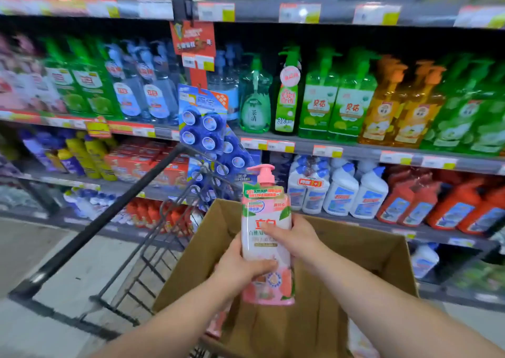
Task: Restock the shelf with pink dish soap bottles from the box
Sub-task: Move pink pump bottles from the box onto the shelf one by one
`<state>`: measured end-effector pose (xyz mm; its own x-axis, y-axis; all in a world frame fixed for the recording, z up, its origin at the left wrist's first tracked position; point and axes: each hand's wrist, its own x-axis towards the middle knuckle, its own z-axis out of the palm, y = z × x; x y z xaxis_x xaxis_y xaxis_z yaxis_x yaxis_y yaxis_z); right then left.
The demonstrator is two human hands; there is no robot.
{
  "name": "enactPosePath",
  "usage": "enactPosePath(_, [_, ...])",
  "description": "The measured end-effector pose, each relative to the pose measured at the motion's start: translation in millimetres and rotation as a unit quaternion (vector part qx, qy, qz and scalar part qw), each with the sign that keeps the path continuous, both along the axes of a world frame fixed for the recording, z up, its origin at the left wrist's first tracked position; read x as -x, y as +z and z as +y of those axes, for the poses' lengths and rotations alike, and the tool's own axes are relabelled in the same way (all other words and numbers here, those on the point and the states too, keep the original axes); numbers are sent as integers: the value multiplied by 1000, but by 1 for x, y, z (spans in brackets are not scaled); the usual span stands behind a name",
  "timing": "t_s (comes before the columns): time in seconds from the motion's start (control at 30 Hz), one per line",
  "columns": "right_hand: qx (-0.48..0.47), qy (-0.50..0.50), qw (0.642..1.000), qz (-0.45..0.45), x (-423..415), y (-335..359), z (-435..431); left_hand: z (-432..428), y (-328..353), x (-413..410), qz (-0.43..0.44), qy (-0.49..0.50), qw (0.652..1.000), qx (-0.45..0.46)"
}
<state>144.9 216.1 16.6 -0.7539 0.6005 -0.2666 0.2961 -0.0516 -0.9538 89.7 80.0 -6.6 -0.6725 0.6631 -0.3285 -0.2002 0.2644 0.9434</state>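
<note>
Pink dish soap bottle (pixel 266 237), with pump top, is standing upright in mid-air at centre frame, directly above the open cardboard box (pixel 355 251). Left hand (pixel 240 267) is gripping the bottle's lower body from the 8 o'clock side, thumb lying across the front label and fingers wrapping behind, clamped on the bottle. Right hand (pixel 297 237) is holding the middle of the bottle from the 3 o'clock side, thumb pressing on the label, remaining fingers closing around the back, likewise clamped on it. Box is sitting in a dark wire shopping cart (pixel 142 248), whose handle is running toward 8 o'clock; more pink packaging is showing low inside the box near 6 o'clock. Shelving (pixel 355 152) is filling the upper frame: green and orange pump bottles (pixel 352 95) at 1 o'clock, white bottles with blue caps (pixel 341 190) and red bottles (pixel 451 207) at 3 o'clock, and a hanging strip of blue toilet blocks (pixel 207 139) at 11 o'clock. Pink bottles (pixel 19 84), blurred, are standing at 9 o'clock on the far-left shelf.
</note>
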Motion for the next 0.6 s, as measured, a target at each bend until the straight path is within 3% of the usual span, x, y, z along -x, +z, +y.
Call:
enactPosePath(0.37, [7, 113, 987, 116, 78, 97, -98, -106, 91, 47, 98, 141, 983, -68])
enactPosePath(0.6, [-2, 193, 972, 133, 154, 132, -206, -214, 122, 107, 118, 203, 969, -79])
